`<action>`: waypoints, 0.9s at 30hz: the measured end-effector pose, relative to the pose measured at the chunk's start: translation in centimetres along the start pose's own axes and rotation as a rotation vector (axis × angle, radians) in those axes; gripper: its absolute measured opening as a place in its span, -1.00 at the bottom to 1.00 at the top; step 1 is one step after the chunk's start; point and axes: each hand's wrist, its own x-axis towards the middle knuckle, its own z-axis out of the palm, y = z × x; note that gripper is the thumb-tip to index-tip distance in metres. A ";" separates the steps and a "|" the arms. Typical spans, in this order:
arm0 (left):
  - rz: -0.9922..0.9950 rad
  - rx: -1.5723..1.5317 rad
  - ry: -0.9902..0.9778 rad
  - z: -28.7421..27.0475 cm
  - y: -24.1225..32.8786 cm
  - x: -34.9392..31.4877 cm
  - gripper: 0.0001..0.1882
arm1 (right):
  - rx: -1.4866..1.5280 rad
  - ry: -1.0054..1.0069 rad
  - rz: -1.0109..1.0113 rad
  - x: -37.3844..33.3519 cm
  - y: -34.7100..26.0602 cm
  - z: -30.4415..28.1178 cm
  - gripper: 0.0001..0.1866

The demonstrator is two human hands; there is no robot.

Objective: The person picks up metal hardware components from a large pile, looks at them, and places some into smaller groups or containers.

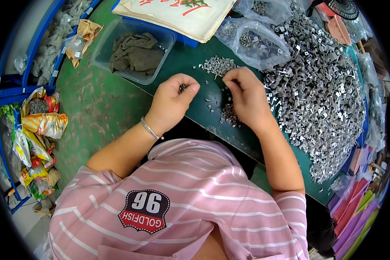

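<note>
Evidently this is fine fingertip work, best done slowly and low over the worktop [184, 58]. Taking the silver pile [219, 66] as landmark, the left hand [171, 102] is to its left, curled nearly closed around some dark bits [182, 88]; the right hand [249, 97] is just to its right, thumb and fingers bent together, though whether they pinch a piece cannot be told. The dark pile [229, 114] lies on its near side, the big heap of brackets [320, 95] to its right. A light pinch and a cupped left hand should help keep pieces from spilling or mixing.
</note>
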 end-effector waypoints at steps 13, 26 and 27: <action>-0.235 0.084 -0.205 2.3 1.7 0.6 -0.93 | 0.901 0.083 0.564 -1.7 -2.2 -1.6 -0.86; -0.482 -1.061 -0.329 5.7 0.7 2.1 -0.75 | 0.171 0.300 -0.109 -3.3 -5.2 -1.7 -0.81; -0.515 -0.931 -0.123 7.1 3.4 2.1 -0.77 | 0.257 0.406 -0.065 -3.7 -4.9 -2.2 -0.83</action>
